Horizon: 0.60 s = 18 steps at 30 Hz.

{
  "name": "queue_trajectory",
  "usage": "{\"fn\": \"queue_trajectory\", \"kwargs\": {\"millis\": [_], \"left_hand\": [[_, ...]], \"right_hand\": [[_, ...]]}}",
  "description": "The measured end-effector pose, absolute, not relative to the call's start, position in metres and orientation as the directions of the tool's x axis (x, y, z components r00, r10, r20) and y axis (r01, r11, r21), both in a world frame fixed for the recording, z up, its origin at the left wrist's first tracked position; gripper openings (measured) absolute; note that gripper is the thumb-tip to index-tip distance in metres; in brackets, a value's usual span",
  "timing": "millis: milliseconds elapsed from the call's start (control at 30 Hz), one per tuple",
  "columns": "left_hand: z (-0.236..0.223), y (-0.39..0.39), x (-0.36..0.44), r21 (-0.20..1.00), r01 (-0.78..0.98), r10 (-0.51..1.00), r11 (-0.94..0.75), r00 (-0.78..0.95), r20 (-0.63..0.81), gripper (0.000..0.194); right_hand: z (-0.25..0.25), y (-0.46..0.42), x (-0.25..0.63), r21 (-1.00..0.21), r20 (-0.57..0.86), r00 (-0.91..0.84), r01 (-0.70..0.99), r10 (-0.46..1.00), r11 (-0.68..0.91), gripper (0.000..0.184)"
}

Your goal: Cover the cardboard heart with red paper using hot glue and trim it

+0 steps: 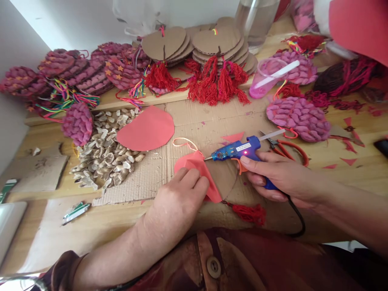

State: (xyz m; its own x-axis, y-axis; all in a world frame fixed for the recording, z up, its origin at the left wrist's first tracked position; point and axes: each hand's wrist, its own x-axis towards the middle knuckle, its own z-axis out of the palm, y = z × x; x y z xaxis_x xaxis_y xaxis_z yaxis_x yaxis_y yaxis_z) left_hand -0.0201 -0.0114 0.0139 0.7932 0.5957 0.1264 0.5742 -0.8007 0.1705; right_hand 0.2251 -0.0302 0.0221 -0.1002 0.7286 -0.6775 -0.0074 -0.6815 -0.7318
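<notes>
My right hand (pixel 277 178) grips a blue hot glue gun (pixel 239 150) with its red light on, the nozzle touching a folded-back red paper piece (pixel 194 163). That paper lies on a heart-shaped cardboard piece (pixel 224 178) with a red tassel (pixel 250 212) hanging from its lower tip and a pale loop at its top. My left hand (pixel 182 198) presses the red paper down, fingers curled on it.
A second red paper heart (pixel 147 128) lies beside a pile of pale shells (pixel 104 155). Red-handled scissors (pixel 286 146) rest right of the gun. Stacks of cardboard hearts with tassels (pixel 212 52), pink woven hearts (pixel 298 118) and a pink cup (pixel 265 76) crowd the back.
</notes>
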Motion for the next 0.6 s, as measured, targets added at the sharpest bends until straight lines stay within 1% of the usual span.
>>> {"fn": "queue_trajectory", "kwargs": {"millis": [167,333,600], "left_hand": [[0.012,-0.012,-0.02,0.178,0.558,0.583,-0.811,0.797,0.156,0.016],[0.012,-0.012,-0.02,0.182,0.564,0.589,-0.805,0.796,0.14,0.015],[0.013,-0.011,-0.02,0.189,0.566,0.591,-0.803,0.796,0.13,0.015]], "right_hand": [[0.024,-0.03,0.228,-0.734,-0.669,-0.122,-0.041,0.733,-0.678,0.039],[0.022,-0.022,0.228,-0.732,-0.673,-0.114,-0.035,0.73,-0.68,0.033],[0.022,-0.018,0.227,-0.726,-0.683,-0.104,-0.023,0.723,-0.688,0.033]]}}
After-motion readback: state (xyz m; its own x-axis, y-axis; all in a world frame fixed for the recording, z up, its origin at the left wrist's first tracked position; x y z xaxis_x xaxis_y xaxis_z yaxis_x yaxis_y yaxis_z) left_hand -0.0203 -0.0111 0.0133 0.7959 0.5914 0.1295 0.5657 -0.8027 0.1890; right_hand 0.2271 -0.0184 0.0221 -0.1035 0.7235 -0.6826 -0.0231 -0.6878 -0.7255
